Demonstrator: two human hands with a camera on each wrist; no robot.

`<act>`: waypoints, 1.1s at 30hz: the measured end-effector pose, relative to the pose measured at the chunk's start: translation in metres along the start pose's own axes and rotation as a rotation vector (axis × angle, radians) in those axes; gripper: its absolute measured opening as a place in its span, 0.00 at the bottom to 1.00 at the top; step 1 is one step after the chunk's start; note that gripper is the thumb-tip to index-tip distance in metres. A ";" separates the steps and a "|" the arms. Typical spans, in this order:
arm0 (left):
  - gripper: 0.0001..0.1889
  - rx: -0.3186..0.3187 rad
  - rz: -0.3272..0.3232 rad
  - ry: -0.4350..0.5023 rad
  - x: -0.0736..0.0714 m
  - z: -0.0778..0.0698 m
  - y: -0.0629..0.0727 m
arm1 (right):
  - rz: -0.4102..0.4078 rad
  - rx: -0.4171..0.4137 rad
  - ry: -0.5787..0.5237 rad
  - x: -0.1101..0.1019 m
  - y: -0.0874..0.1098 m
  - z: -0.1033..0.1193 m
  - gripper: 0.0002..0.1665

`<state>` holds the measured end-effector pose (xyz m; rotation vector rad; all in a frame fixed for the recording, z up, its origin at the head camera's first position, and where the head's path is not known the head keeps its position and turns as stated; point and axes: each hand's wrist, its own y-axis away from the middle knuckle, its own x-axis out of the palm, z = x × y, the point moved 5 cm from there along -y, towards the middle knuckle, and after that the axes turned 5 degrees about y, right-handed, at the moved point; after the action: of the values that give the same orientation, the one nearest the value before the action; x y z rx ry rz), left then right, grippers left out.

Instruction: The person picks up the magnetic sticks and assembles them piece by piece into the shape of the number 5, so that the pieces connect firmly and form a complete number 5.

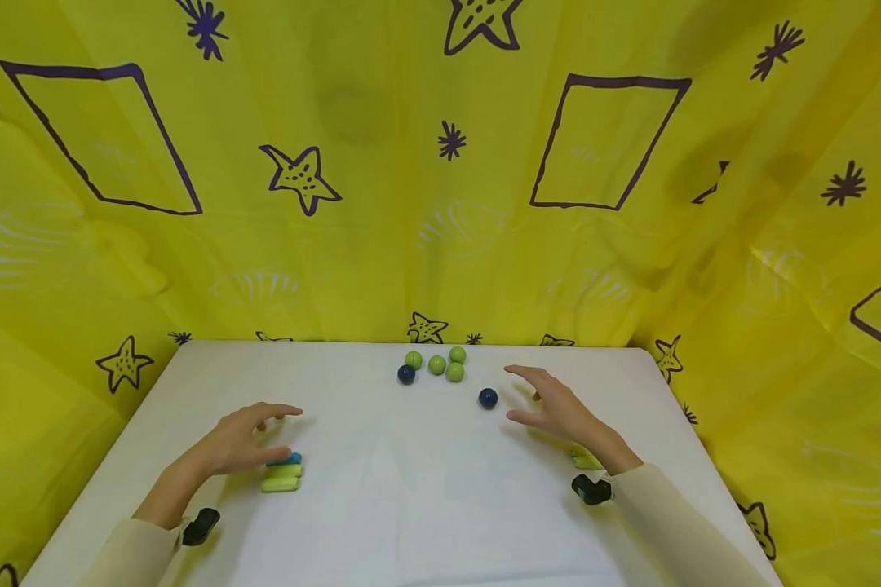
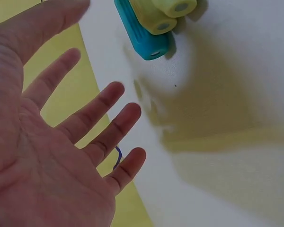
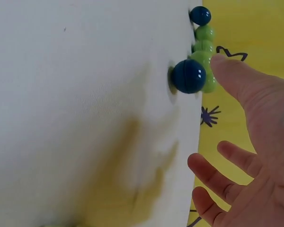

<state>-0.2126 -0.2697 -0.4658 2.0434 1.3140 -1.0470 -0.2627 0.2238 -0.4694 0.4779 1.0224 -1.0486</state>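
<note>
My left hand point(image 1: 232, 442) hovers over the left side of the table, fingers spread and holding nothing. Just under its thumb lie a blue stick point(image 2: 141, 33) and two yellow-green sticks point(image 1: 281, 484), side by side; their round ends show in the left wrist view. On the right, my right hand point(image 1: 558, 406) is also raised with fingers apart and nothing in them. Nearest its thumb sits a dark blue ball point(image 1: 488, 398). Farther back, several green balls point(image 1: 436, 364) cluster beside a second dark blue ball point(image 1: 407, 374).
Yellow-green pieces point(image 1: 584, 457) lie below the right wrist, partly hidden by it. The white table point(image 1: 411, 489) meets a yellow patterned curtain point(image 1: 382, 244) at the back and sides. Each wrist wears a small black camera point(image 1: 201, 527).
</note>
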 end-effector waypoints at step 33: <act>0.13 0.080 0.065 0.171 0.016 0.008 0.005 | -0.061 0.233 -0.224 0.047 -0.024 0.004 0.21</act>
<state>-0.2072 -0.2694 -0.4832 2.2623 1.2976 -0.9266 -0.2758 0.1873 -0.5050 0.5074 0.7233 -1.2533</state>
